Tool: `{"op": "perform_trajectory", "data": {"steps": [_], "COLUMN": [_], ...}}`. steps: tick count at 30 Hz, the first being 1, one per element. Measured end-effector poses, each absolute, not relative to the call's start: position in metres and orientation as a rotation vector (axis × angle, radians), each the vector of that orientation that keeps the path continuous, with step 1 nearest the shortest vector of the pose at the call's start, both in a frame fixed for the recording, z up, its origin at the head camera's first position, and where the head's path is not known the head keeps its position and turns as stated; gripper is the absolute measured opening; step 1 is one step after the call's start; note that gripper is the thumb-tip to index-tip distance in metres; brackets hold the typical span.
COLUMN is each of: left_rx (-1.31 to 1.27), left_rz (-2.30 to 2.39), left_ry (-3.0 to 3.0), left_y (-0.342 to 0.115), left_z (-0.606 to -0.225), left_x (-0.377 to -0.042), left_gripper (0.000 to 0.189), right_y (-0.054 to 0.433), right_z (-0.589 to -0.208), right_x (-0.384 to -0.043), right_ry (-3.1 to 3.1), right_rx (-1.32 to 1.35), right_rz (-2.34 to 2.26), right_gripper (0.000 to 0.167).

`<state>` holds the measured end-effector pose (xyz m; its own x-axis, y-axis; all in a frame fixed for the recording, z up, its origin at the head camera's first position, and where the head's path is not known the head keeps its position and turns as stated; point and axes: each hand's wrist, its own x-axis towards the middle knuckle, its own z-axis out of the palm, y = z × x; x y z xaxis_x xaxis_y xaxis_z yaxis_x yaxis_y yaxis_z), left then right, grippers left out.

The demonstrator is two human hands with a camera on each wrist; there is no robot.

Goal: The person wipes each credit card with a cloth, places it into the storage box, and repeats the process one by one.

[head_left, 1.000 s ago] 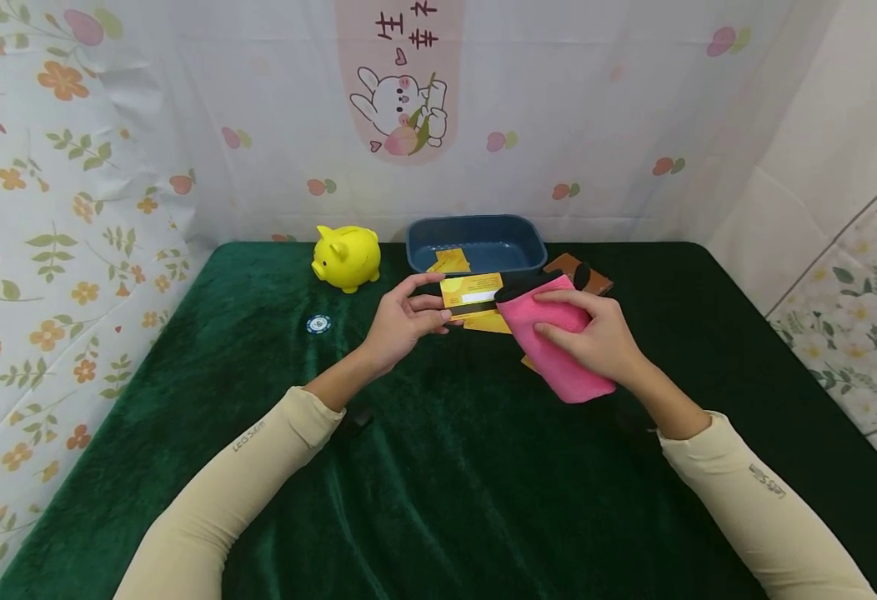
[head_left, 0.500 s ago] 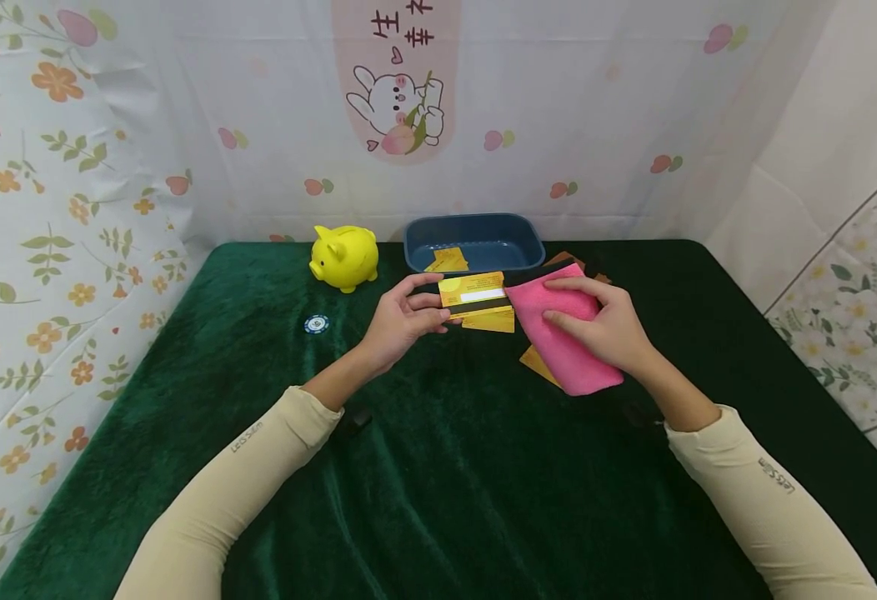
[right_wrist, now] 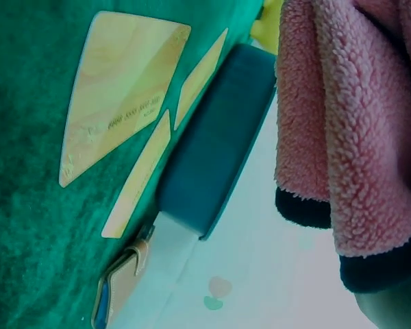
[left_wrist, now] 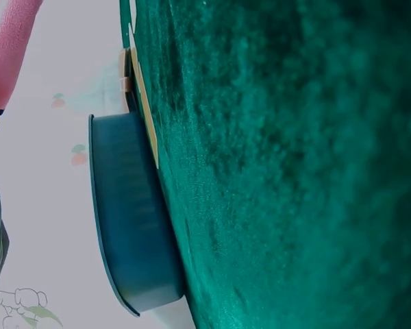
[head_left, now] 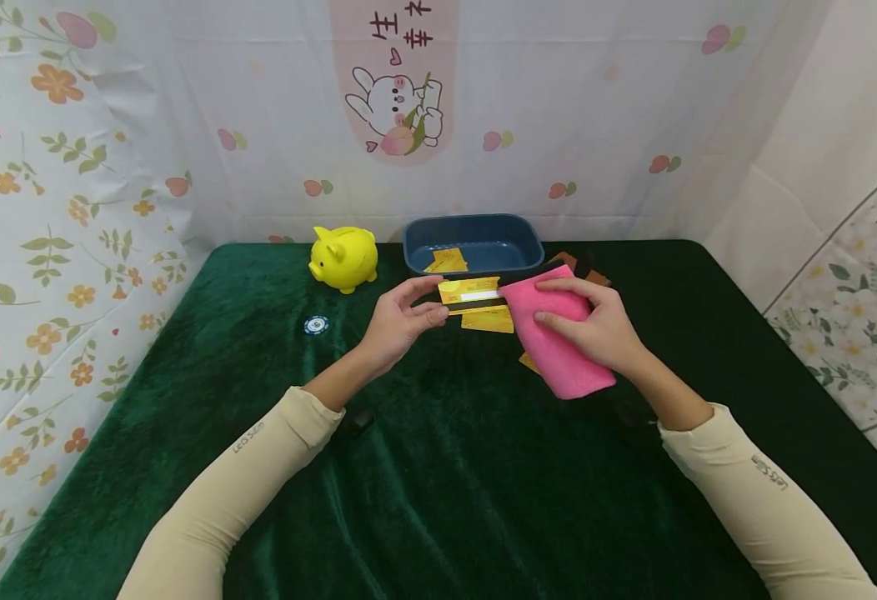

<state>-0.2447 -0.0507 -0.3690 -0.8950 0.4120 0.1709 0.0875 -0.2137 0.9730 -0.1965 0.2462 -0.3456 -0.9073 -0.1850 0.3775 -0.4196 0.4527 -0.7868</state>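
My left hand (head_left: 401,329) pinches a yellow bank card (head_left: 471,286) by its left end, between thumb and fingers. The card's dark stripe and white strip face me, and it is held above the table. My right hand (head_left: 596,321) grips a pink fleecy cloth (head_left: 554,333) with a black border. One corner of the cloth overlaps the card's right end in the head view. Folds of the cloth (right_wrist: 363,144) fill the right side of the right wrist view. In the left wrist view the cloth (left_wrist: 10,48) appears at the top left; most of that hand is out of frame.
Beyond my hands stands a blue tray (head_left: 536,250) with yellow cards (head_left: 448,261) inside. More cards (right_wrist: 123,96) lie on the green tablecloth (head_left: 423,483). A brown wallet (right_wrist: 123,281) is beside the tray. At left are a yellow piggy bank (head_left: 344,258) and a poker chip (head_left: 316,325).
My right hand and the cloth first shift right along the card, then slightly back left. The card now tips so its face looks narrower. My left hand stays nearly in place.
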Motion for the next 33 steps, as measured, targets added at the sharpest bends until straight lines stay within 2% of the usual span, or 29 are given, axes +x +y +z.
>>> {"op": "perform_trajectory", "data": {"steps": [7,12,19,27,33], "left_rx": [0.56,0.529,0.548,0.778,0.909], "left_rz": [2.322,2.42,2.382,2.172,2.113], "left_ry": [1.759,1.678,1.895,2.302,2.269], "left_y": [-0.047,-0.045,-0.04,-0.039,-0.045], "left_z": [-0.368,-0.37,-0.373,-0.377,-0.378], "left_x": [-0.245,-0.244,-0.247,-0.252,-0.251], "left_gripper": [0.037,0.022,0.006,0.015,0.017], "right_y": [0.242,0.241,0.24,0.24,0.242], "right_z": [-0.35,-0.351,-0.349,-0.348,-0.348], "right_x": [-0.196,-0.196,-0.195,-0.195,-0.195], "right_ry": [-2.434,-2.439,-2.446,-2.454,-2.471], "right_rx": [0.555,0.542,0.504,0.479,0.466], "right_rz": [1.522,1.541,1.552,1.594,1.603], "right_gripper": [0.039,0.04,0.039,0.037,0.038]}}
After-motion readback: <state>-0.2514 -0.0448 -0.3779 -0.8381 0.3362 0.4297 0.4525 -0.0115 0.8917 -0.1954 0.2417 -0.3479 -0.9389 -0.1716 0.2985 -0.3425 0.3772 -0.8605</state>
